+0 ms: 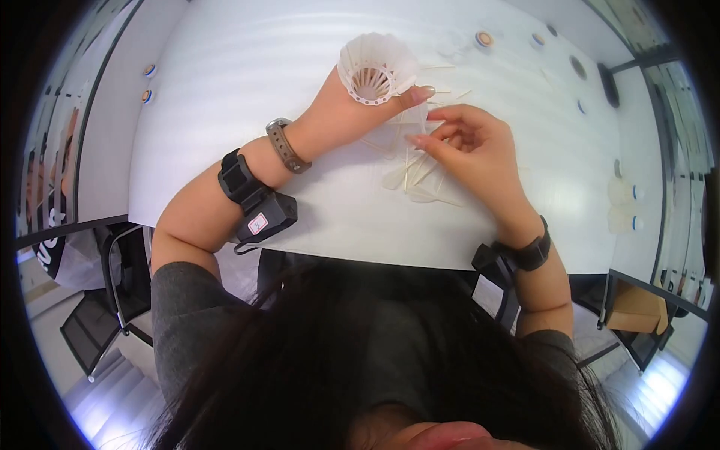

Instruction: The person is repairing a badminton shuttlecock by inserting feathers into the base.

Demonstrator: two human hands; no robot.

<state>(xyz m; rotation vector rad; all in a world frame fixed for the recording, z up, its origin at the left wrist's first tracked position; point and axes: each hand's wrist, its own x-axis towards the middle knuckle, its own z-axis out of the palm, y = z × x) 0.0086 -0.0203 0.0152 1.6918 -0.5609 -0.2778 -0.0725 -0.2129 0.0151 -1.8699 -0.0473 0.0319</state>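
Observation:
A white feather shuttlecock [375,61] is in my left hand [346,103], its flared feather end turned up toward me. My fingers wrap around its lower side and the thumb sticks out to the right; its base is hidden. Just right of it, my right hand [480,142] pinches a pale feather [420,115] between thumb and index finger, close to my left thumb. Beneath both hands, loose feathers [421,193] and thin quills lie scattered on the white table [337,217].
Small round pieces with blue bands stand at the left, such as a shuttlecock [147,96], and at the back [484,39]. Two white shuttlecocks [624,221] lie at the right edge. Black devices are strapped to both forearms. A cardboard box [636,306] sits at lower right.

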